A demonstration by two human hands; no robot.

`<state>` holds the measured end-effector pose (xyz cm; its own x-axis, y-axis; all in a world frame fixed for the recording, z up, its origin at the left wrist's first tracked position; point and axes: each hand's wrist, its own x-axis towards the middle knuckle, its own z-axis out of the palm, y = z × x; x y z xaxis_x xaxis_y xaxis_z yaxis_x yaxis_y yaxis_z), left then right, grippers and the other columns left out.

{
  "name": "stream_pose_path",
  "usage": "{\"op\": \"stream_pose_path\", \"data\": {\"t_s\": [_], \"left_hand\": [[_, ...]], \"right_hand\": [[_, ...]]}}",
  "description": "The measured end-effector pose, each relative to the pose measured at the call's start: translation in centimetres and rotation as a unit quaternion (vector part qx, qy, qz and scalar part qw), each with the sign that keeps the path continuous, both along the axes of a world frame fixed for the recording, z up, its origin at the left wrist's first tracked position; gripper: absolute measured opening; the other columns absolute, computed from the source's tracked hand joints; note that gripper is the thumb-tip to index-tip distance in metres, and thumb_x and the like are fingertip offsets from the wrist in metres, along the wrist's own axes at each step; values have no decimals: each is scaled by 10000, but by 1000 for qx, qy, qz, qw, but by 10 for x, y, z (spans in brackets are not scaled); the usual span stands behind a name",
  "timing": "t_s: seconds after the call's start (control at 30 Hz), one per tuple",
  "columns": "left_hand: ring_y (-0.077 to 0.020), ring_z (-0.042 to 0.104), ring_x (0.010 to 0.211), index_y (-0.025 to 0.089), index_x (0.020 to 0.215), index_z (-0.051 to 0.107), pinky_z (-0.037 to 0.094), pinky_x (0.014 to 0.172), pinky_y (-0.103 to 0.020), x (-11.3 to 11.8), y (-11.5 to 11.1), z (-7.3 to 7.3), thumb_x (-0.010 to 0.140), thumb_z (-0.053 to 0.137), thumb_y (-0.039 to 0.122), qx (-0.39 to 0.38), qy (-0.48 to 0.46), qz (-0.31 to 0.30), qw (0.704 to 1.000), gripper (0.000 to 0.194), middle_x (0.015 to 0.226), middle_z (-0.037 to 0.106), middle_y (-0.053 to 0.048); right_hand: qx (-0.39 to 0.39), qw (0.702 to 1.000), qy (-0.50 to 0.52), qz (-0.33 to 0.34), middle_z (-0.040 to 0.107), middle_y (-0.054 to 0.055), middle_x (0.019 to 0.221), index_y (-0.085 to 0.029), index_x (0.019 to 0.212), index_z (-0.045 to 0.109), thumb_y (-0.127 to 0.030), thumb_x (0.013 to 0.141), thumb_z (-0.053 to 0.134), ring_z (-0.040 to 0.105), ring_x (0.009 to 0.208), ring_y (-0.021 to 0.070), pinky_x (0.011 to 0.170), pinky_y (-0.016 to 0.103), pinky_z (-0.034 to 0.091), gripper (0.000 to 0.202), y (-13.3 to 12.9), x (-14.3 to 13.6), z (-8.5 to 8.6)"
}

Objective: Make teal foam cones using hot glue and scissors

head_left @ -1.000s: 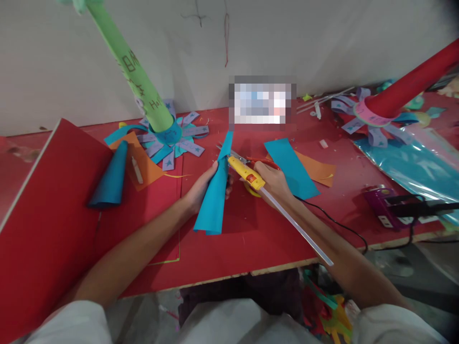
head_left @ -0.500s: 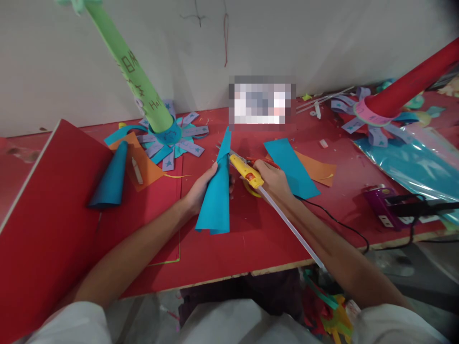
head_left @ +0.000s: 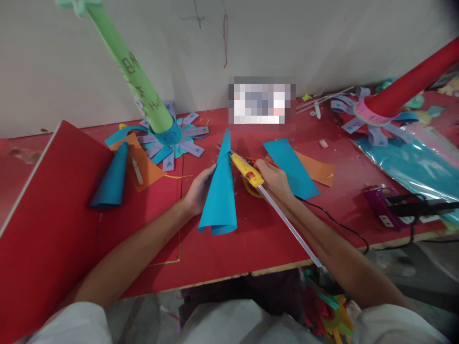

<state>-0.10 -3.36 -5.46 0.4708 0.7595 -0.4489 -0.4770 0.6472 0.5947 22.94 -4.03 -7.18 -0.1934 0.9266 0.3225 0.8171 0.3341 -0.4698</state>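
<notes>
My left hand (head_left: 199,192) is wrapped round the left side of a blue paper cone (head_left: 218,198), its fingers partly hidden behind it. The cone points away from me, with an open seam at its wide near end. My right hand (head_left: 273,177) is closed on a yellow glue gun (head_left: 247,170) whose nozzle is at the upper right edge of the cone. A long clear glue stick (head_left: 290,226) sticks out of the gun's back. Something with a red handle and a yellow ring shows around my right fingers, partly hidden.
Another blue cone (head_left: 112,180) stands on the left near orange paper (head_left: 145,165) and a red board (head_left: 46,224). Blue paper strip (head_left: 292,169) lies at right, near a purple power socket box (head_left: 383,205). Green tube (head_left: 132,71) and red tube (head_left: 416,79) stand behind.
The blue cone has turned slightly in my left hand, and its near end has swung a little to the right. My right hand and the glue gun have hardly moved.
</notes>
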Motion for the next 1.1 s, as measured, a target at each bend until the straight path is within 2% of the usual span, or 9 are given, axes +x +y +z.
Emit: {"op": "stream_pose_path", "data": {"t_s": [0.23,0.33,0.5,0.67,0.77,0.93,1.1], "left_hand": [[-222,766,802,132,1044,736,657,843,-370,3,1,4,1032,592,431,6,-16,15,1000,333,860,762,-100],[-222,768,793,130,1079,732,660,812,-371,3,2,6,1060,543,449,-4,-10,26,1000,371,854,758,-92],[-230,780,807,155,1089,735,650,800,-351,0,2,8,1035,604,457,-39,11,47,998,334,904,788,-93],[-207,750,722,146,1116,729,633,716,-331,-1,2,8,1059,553,492,-28,16,32,999,392,944,786,-106],[-176,713,676,137,1096,716,616,684,-306,-1,4,9,1073,518,511,1,-5,18,1000,424,946,770,-109],[-176,693,660,132,1063,690,613,686,-299,0,7,11,1107,424,523,0,-27,-1,1000,476,806,708,-76],[-207,741,724,137,1189,664,642,730,-331,0,6,8,1108,408,547,6,-28,8,1000,491,819,706,-67]], "right_hand": [[12,1000,6,-1,722,60,893,-254,880,471,-380,948,628,659,799,241,606,307,306,213,-1,0,0],[16,1000,12,-2,720,64,889,-251,871,477,-381,956,621,657,799,239,609,302,313,212,-3,-1,1],[12,1000,11,3,717,66,883,-247,876,498,-392,961,612,653,799,237,612,302,314,202,-3,-1,2],[21,1000,17,10,711,62,888,-245,878,488,-392,977,603,648,798,223,622,302,327,211,-2,0,2],[22,999,30,0,702,56,866,-245,872,487,-415,1000,589,639,784,214,631,299,333,237,-1,2,0],[35,997,55,-31,679,37,837,-245,860,490,-525,1023,588,584,703,184,615,297,326,339,2,6,-3],[79,990,93,-69,672,37,819,-246,880,514,-570,1021,599,569,676,185,627,306,358,363,9,14,-5]]}}
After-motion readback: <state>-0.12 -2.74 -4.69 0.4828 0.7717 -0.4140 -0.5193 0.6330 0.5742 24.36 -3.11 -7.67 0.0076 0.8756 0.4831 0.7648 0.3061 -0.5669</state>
